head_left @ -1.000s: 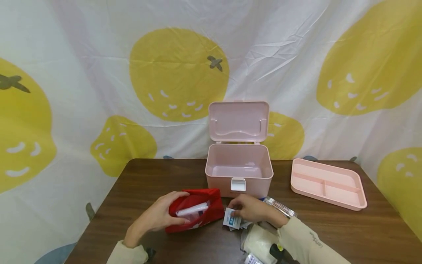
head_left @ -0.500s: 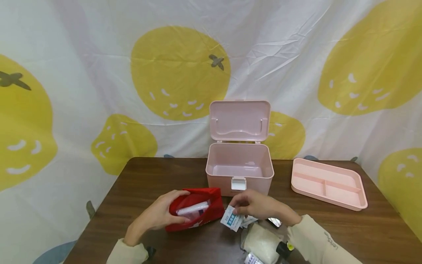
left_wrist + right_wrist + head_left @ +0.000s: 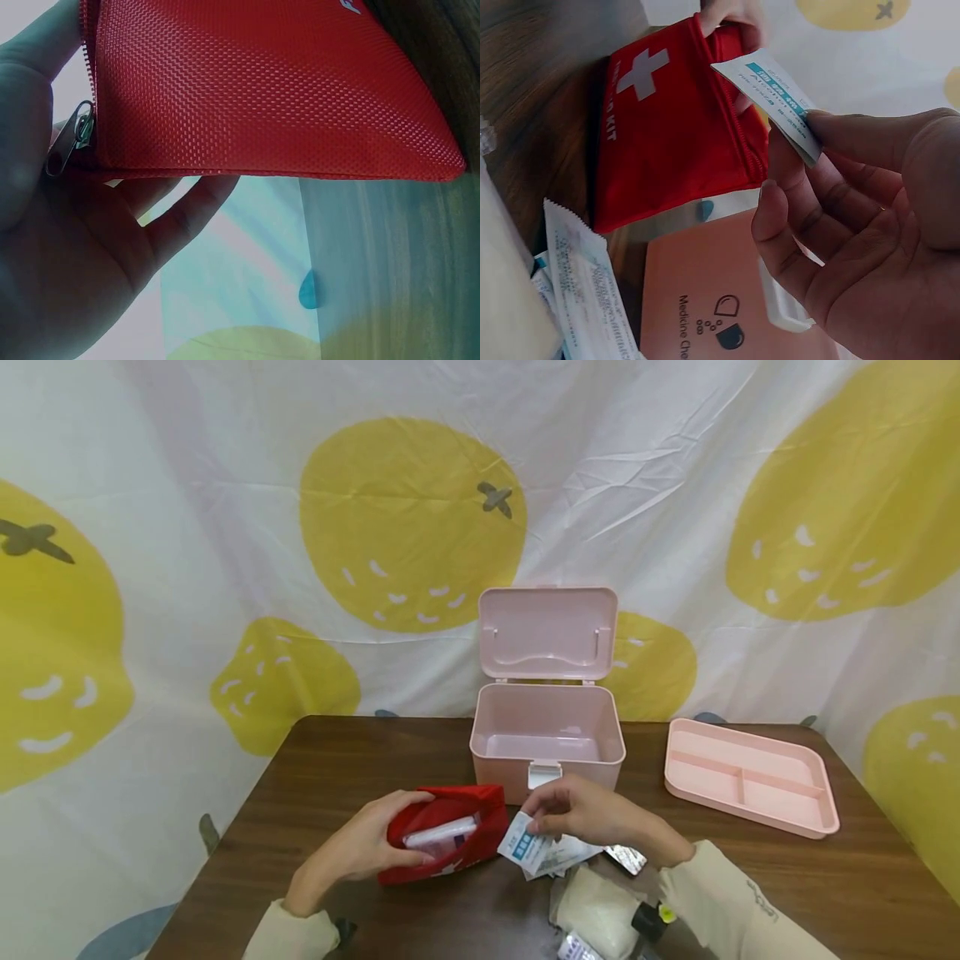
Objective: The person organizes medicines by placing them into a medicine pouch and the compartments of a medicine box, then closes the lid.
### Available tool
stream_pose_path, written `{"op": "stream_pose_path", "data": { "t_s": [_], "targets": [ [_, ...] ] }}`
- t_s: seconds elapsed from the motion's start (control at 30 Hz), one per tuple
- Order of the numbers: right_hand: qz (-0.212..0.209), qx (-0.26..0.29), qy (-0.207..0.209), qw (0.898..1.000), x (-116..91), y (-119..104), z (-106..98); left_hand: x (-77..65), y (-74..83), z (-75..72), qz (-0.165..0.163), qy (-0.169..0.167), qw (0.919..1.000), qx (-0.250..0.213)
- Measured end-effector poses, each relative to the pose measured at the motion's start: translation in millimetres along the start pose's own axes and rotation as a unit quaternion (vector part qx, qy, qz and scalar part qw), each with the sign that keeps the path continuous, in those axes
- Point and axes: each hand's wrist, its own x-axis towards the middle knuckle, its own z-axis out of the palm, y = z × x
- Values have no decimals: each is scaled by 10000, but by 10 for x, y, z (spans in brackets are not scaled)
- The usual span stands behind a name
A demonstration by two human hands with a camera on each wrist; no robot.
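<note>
A red zippered first aid pouch (image 3: 480, 847) stands with its mouth spread apart, a clear-wrapped white packet (image 3: 442, 839) inside. My left hand (image 3: 363, 839) grips its left end, thumb and fingers on either side of the mouth; the zipper pull (image 3: 71, 139) shows by the palm in the left wrist view. My right hand (image 3: 577, 810) pinches a small white and teal sachet (image 3: 776, 101) between thumb and fingers, to the right of the pouch and above the table. Below that hand lie several white paper packets (image 3: 566, 854).
Behind the hands stands a pink medicine chest (image 3: 547, 727), lid raised. A pink divided tray (image 3: 750, 777) lies at the right. Near the front are a cream-coloured bagged bundle (image 3: 600, 910), a black item (image 3: 648, 921), a white tube-like item (image 3: 577, 947) and a silver foil packet (image 3: 626, 858).
My right hand has lifted the sachet up from the packets on the table, uncovering more of them and the foil packet. The left hand keeps its hold on the pouch.
</note>
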Motion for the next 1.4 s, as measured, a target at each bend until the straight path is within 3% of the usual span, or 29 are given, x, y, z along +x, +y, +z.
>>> {"op": "stream_pose_path", "data": {
  "t_s": [0.3,0.77,1.2,1.4],
  "targets": [
    [-15,-44,348,9994,36,-88,-21,15,-17,21,52,1,10000,37],
    [-55,-4,859,9963,251,-262,15,4,10,7,-191,-85,9998,-77],
    [-252,-942,958,9906,517,-372,237,4,6,14,-92,-39,9999,42],
    [-96,-1312,888,9873,593,-387,341,6,4,7,-124,-93,9999,-60]
  ]
}}
